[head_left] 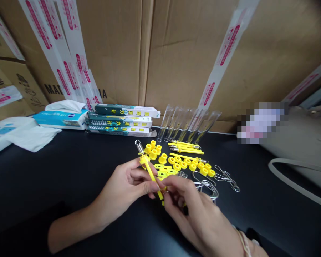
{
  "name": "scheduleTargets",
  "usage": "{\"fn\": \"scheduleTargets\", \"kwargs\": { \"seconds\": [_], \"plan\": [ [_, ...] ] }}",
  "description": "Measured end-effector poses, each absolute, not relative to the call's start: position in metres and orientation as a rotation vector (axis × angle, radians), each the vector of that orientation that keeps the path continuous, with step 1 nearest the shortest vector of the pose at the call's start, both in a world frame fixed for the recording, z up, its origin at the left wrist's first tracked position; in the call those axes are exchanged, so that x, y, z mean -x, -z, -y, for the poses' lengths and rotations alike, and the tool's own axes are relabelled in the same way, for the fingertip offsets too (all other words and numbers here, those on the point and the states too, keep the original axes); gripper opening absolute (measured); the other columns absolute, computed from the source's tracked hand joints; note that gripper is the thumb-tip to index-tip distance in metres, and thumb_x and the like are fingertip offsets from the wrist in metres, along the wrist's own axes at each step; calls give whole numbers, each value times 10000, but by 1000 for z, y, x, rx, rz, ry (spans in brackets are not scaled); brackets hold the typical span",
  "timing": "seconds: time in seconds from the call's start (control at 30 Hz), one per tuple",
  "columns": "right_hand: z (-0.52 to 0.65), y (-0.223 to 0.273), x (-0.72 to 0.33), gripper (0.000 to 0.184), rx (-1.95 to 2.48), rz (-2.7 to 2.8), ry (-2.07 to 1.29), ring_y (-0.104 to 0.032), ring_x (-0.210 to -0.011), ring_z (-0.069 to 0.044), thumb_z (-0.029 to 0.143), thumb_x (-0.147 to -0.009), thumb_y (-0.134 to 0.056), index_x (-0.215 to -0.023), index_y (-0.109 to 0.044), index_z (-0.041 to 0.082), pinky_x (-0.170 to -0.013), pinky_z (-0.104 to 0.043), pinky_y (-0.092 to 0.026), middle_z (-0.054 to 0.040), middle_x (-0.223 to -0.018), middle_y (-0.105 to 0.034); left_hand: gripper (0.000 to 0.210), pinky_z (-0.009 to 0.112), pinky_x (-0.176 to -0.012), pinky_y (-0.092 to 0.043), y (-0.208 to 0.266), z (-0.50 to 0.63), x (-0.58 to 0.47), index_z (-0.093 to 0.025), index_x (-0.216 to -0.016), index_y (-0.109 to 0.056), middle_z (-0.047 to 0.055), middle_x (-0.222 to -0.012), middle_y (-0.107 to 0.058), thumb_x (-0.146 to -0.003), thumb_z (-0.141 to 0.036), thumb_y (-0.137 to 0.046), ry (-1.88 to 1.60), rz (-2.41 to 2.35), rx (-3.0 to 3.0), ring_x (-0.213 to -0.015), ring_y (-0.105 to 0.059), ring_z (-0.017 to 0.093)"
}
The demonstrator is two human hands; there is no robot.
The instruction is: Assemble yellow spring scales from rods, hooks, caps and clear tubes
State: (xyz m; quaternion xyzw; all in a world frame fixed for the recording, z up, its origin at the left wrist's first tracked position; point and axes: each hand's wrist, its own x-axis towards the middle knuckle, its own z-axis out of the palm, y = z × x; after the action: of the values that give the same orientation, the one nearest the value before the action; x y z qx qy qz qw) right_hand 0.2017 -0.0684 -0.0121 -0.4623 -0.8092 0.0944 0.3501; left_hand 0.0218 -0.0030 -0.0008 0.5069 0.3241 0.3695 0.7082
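My left hand [131,182] grips a yellow spring scale rod [151,173], tilted with its top end up and left. A yellow collar [143,159] sits round the rod near the top, and above it a metal spring [139,147] ends in a wire ring. At the rod's lower end my right hand [189,200] is closed, thumb and forefinger pinched together; a small piece of wire seems to show at the fingertips, too small to make out. Just behind the hands lie flat yellow pieces [167,173] and small metal rings [182,174], partly hidden by my fingers.
Several yellow collars [163,158], rods with springs [186,147] and wire hooks [207,187] lie on the black table [96,235]. Clear tubes [186,125] stand behind, beside stacked boxes [120,121] and a tissue pack [60,116]. A beige bag [305,142] is at right, large cartons [187,53] behind.
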Motion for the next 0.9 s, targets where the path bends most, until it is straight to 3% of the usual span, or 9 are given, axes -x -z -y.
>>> {"fn": "scheduleTargets", "kwargs": {
  "seconds": [0.17, 0.43, 0.6, 0.77, 0.9],
  "plan": [
    [67, 12, -205, 514, 1041, 2185, -336, -716, -1012, -173, 11, -954, -419, -1382, -352, 286, -901, -272, -579, -55, -1155, -702, 347, 237, -603, -541, 4, 1, -21, -149, -855, -624, -1, -668, -704, -714, -350, -869, -850, -692, -1143, -609, -659, 146],
    [72, 15, -200, 382, 1152, 1932, -400, -749, -826, -157, 102, -973, -508, -1267, -457, 341, -793, -269, -630, -7, -1056, -716, 340, 221, -586, -537, 4, 0, -19, -134, -883, -632, 5, -718, -700, -729, -332, -861, -865, -724, -1135, -592, -645, 121],
    [70, 11, -198, 243, 1138, 1625, -692, -736, -753, -137, 152, -952, -590, -1118, -507, 309, -707, -230, -649, 6, -936, -708, 269, 208, -629, -546, 1, 2, -20, -145, -904, -624, 3, -740, -699, -784, -285, -821, -899, -722, -1146, -637, -640, 111],
    [62, 9, -200, 203, 1081, 1407, -886, -689, -760, -137, 200, -900, -679, -1036, -549, 278, -631, -238, -654, -4, -936, -620, 298, 227, -564, -566, 1, 5, -23, -154, -916, -615, 15, -742, -701, -768, -299, -830, -806, -661, -1137, -640, -666, 145],
    [58, 9, -202, 170, 1089, 1338, -941, -679, -792, -144, 217, -886, -703, -981, -571, 266, -648, -237, -640, -3, -903, -630, 303, 232, -581, -574, 0, 8, -23, -149, -940, -627, 24, -727, -708, -759, -270, -839, -730, -643, -1152, -617, -666, 136]
  ]
}}
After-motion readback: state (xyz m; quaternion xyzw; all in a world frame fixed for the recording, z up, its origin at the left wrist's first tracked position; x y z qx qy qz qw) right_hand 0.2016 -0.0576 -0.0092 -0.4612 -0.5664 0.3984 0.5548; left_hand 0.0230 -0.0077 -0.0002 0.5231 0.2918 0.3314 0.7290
